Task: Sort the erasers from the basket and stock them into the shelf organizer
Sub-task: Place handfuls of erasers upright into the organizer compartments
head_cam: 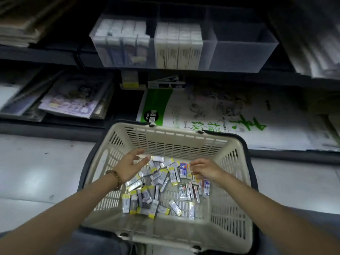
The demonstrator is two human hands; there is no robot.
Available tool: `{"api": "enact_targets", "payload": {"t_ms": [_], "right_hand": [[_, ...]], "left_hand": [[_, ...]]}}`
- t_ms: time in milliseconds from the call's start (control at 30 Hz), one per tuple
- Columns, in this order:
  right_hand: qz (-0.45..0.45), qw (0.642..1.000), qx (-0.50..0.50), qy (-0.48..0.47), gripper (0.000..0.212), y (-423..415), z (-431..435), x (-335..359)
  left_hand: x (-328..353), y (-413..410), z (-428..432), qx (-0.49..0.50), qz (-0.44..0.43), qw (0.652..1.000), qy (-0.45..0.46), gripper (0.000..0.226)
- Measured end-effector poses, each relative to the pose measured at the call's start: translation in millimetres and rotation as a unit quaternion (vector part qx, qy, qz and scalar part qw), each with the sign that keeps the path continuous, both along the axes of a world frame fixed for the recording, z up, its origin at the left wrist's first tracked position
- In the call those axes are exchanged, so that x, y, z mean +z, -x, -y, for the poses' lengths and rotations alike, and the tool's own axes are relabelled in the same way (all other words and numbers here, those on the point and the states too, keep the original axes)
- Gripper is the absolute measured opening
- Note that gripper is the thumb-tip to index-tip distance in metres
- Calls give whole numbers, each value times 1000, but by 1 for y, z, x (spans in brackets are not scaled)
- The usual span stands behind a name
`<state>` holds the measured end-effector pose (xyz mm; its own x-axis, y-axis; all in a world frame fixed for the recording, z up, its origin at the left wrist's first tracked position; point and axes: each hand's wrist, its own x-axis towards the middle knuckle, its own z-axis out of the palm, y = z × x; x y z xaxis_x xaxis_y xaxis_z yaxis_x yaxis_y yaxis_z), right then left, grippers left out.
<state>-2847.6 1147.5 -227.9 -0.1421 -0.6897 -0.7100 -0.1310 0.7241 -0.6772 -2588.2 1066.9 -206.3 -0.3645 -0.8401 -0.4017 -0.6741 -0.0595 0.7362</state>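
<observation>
A beige plastic basket [184, 138] sits in front of me with several small wrapped erasers [152, 197] scattered over its floor, most grey with yellow ends, a few with blue and red labels [184, 170]. My left hand [128, 168] hovers over the left part of the pile, palm up and fingers spread, holding nothing. My right hand [204, 169] reaches in from the right with fingers bent over the blue-and-red erasers; whether it pinches one is unclear. The clear shelf organizer [244, 52] stands on the shelf above: two compartments hold white boxes, the right one is empty.
Stacks of paper and sketch pads [73, 100] lie on the lower shelf at left. A large paper pack with green print [211, 115] lies behind the basket. Shelf price labels [130, 80] hang under the organizer. Grey floor [36, 172] shows on both sides of the basket.
</observation>
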Motion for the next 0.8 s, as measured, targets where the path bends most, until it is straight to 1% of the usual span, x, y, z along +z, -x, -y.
{"api": "enact_targets", "payload": {"t_ms": [100,167,233,300,367,433,467,533,600,633,667,733,800], "right_hand": [[-26,997,-51,-46,28,0,-16,-41],[-44,997,-47,-52,28,0,-22,-60],[-54,997,-13,-44,30,-6,-23,-72],[-53,997,45,-31,35,-13,-20,-81],[-49,994,95,-31,43,-19,-14,-91],[-53,992,109,-41,46,-27,-5,-98],[-53,992,107,-42,47,-32,-2,-102],[-63,992,101,-41,49,-45,3,-107],[-92,992,84,-35,47,-57,5,-113],[-101,992,62,-33,44,-60,5,-115],[-104,993,35,-33,40,-63,4,-118],[-108,994,-1,-29,24,-67,3,-123],[-107,993,-32,-24,20,-72,4,-124]], "left_hand": [[-46,16,-8,51,8,995,-82,46],[-71,27,-13,63,12,991,-114,43],[-94,35,-17,78,13,986,-147,40],[-114,42,-22,87,17,981,-173,37],[-127,45,-25,107,8,975,-197,28],[-136,48,-24,120,11,974,-189,27],[-140,50,-24,114,16,977,-181,27],[-145,55,-23,90,33,982,-163,19],[-148,58,-21,97,45,982,-153,27],[-150,59,-20,110,37,981,-158,31],[-153,60,-20,123,26,978,-165,32],[-156,60,-18,136,16,973,-187,30],[-160,58,-18,126,17,972,-199,28]]}}
